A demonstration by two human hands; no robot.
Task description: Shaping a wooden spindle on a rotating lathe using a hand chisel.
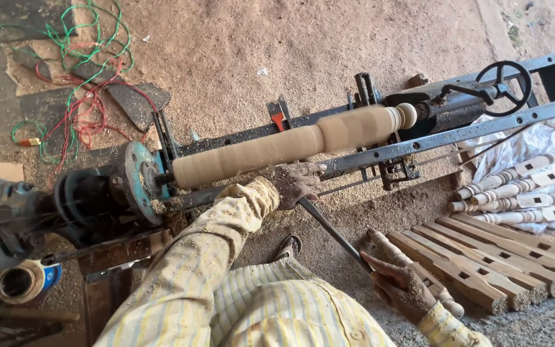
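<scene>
Figure: turning on a floor-mounted lathe, seen from above. Your left hand [298, 182] sits near the centre of the view, fingers curled down over the tool rest rail [380, 153] and the front end of the long steel chisel [332, 232], pinning it just below the wooden workpiece [290, 146]. Your right hand [401, 286], at 5 o'clock, is closed around the chisel's rear end. The workpiece runs from the faceplate [137, 182] at 9 o'clock to the tailstock [448, 110] at 2 o'clock. Its surface is smeared, which suggests rotation.

Risks, as a judgement: your left fingers lie touching or almost touching the spinning wood, and the loose striped sleeve [226, 218] hangs just beside it, so either could be drawn in. With the chisel held at a long, low angle, a dig-in could wrench it from your right hand. The tangle of red and green wires [75, 96] at 10 o'clock lies in sawdust [258, 45] near the motor [4, 215], so it could snag or short.

Finished turned legs [515, 189] and squared blanks [483, 260] lie at 3 to 4 o'clock, well apart from the lathe.

Not resolved: the chisel's cutting edge is hidden under your left hand, so contact with the wood cannot be confirmed. The motor is cut off at the left edge. The handwheel [503, 80] end is partly covered by white cloth [541, 144].
</scene>
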